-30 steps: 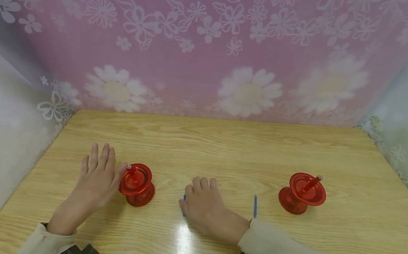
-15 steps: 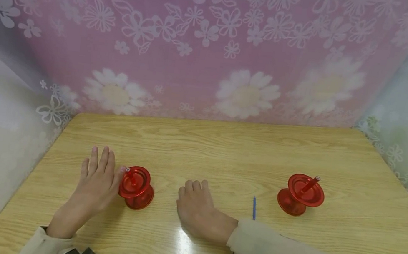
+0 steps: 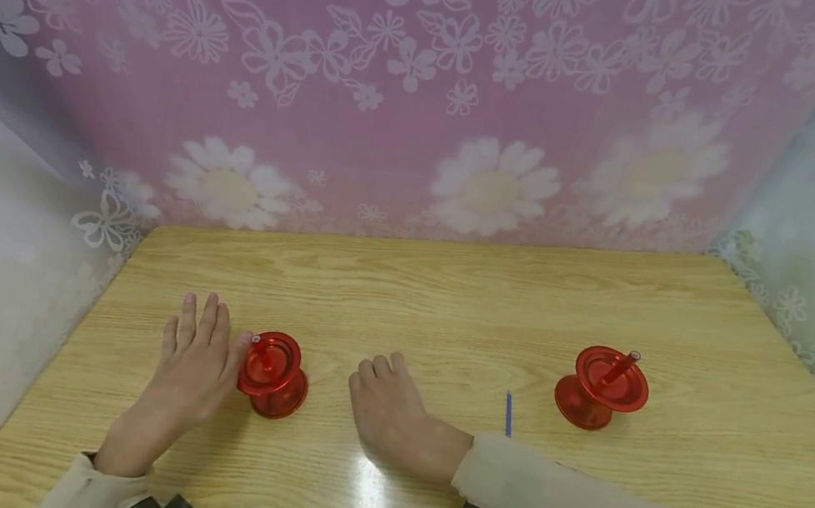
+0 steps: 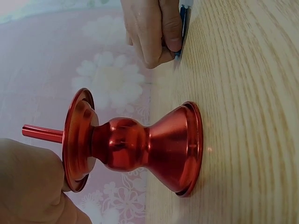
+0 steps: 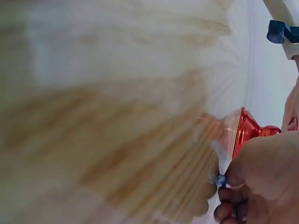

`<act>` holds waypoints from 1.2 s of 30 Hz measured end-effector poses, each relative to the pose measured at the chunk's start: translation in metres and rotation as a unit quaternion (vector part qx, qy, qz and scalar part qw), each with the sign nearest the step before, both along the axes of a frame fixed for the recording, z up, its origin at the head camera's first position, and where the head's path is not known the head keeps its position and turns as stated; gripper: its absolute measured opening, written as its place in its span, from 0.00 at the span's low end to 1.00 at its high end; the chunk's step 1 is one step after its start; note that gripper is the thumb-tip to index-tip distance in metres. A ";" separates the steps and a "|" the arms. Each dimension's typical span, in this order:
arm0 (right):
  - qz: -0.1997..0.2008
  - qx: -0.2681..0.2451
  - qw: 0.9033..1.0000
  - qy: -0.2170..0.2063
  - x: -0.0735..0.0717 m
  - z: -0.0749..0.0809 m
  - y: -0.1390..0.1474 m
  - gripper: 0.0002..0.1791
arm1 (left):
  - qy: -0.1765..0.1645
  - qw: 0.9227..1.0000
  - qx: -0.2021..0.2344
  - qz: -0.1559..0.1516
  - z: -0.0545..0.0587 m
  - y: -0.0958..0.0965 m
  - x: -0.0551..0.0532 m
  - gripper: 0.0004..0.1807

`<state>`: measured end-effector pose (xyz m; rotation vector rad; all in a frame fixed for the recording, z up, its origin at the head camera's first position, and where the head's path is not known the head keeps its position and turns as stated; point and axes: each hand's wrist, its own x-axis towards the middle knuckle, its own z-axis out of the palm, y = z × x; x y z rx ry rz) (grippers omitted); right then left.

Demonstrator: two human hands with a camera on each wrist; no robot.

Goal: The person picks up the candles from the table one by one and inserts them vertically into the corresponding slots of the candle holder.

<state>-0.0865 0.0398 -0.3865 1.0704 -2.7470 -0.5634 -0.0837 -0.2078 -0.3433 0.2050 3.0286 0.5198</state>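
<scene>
My left hand (image 3: 194,368) rests with fingers extended and its thumb at the dish rim of the left red metal candle holder (image 3: 274,394). This holder stands upright, with a thin tube rising from its dish; the left wrist view shows its waisted stem and flared base. To the right, my right hand (image 3: 387,411) is curled low over the table. Its thumb and fingers pinch a thin blue candle (image 4: 182,19) lying close along the tabletop. In the right wrist view a blue end of the candle (image 5: 220,179) shows between the fingertips; the head view hides it.
A second red candle holder (image 3: 599,389) stands on the right of the wooden table (image 3: 418,297). Another blue candle (image 3: 508,415) lies between it and my right forearm. Flowered cloth (image 3: 363,115) rises behind the table and at both sides.
My right hand has shifted a little left and curled in more; the blue candle beneath it, visible earlier, is hidden in the head view. My left hand stays by the holder.
</scene>
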 end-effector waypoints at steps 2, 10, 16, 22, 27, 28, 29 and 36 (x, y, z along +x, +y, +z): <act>0.018 -0.016 1.000 0.018 -0.002 0.000 0.000 0.11 | 0.000 1.000 0.003 0.001 0.000 0.000 0.000 0.39; 0.090 -0.060 0.992 0.070 -0.007 0.010 -0.005 0.10 | 0.007 1.000 0.004 0.000 -0.003 -0.001 0.000 0.39; 0.113 -0.104 0.986 0.070 -0.014 0.024 -0.010 0.09 | -0.001 1.000 0.006 -0.001 -0.002 -0.001 0.000 0.39; 0.134 -0.233 0.961 0.060 -0.028 0.046 -0.017 0.08 | -0.004 1.000 0.011 -0.001 0.001 0.001 0.000 0.40; 0.169 -0.329 0.928 -0.039 -0.038 0.066 -0.031 0.09 | -0.004 1.000 0.011 -0.001 0.003 0.002 -0.001 0.41; 0.178 -0.348 0.919 -0.055 -0.039 0.068 -0.034 0.08 | -0.005 1.000 0.010 -0.002 0.003 0.001 -0.001 0.41; 0.188 -0.368 0.908 -0.067 -0.041 0.070 -0.037 0.07 | -0.005 1.000 0.010 -0.002 0.003 0.001 -0.001 0.41; 0.231 -0.489 0.837 -0.088 -0.046 0.075 -0.054 0.04 | 0.001 1.000 0.004 -0.016 0.002 0.000 -0.001 0.41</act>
